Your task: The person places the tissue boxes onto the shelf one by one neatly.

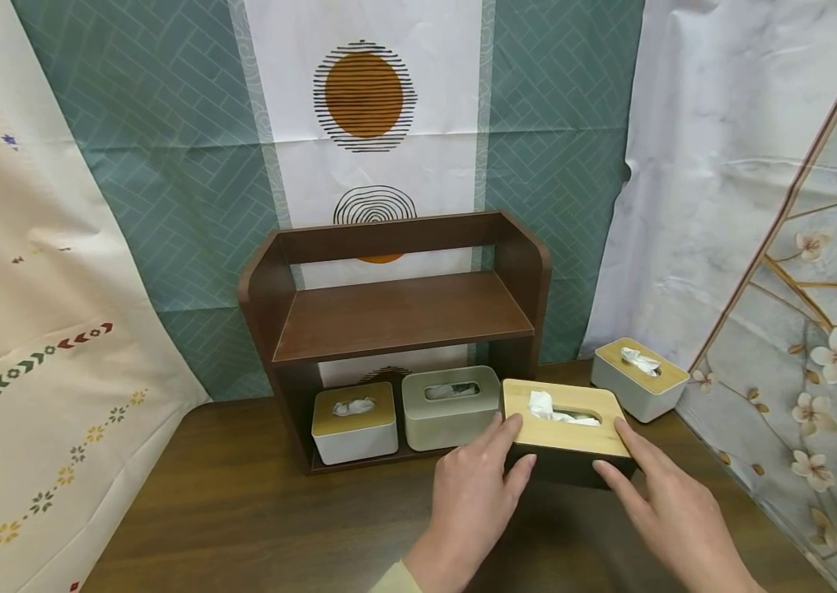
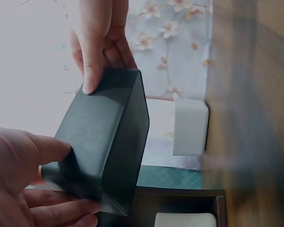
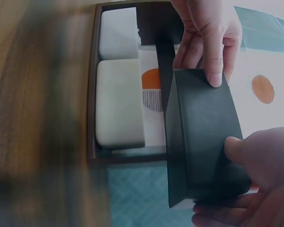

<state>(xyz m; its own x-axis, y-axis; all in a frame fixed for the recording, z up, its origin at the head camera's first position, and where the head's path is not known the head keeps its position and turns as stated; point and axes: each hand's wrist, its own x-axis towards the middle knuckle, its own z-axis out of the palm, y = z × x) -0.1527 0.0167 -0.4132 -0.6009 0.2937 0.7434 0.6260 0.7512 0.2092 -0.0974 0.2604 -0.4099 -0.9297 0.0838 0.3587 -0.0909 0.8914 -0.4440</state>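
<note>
While the left grip [image 1: 472, 484] and right grip [image 1: 669, 504] pinch opposite ends of the dark tissue box [image 1: 570, 438], held above the desk [image 1: 255, 519] near the shelf [image 1: 404, 317], that box hides the shelf's lower right side in the head view; the left wrist view cuts the shelf off.

Four tissue boxes [image 1: 355, 445] [image 1: 451, 428] [image 1: 622, 394] [image 1: 567, 467] are in view: three with wood-toned lids [image 1: 329, 422] [image 1: 614, 356] [image 1: 555, 435], one with a grey-green lid [image 1: 414, 392]. Two stand in one two-level shelf unit [image 1: 404, 317], one on the one bench [image 1: 240, 502], and one is held by two hands [image 1: 474, 482] [image 1: 674, 502].
</note>
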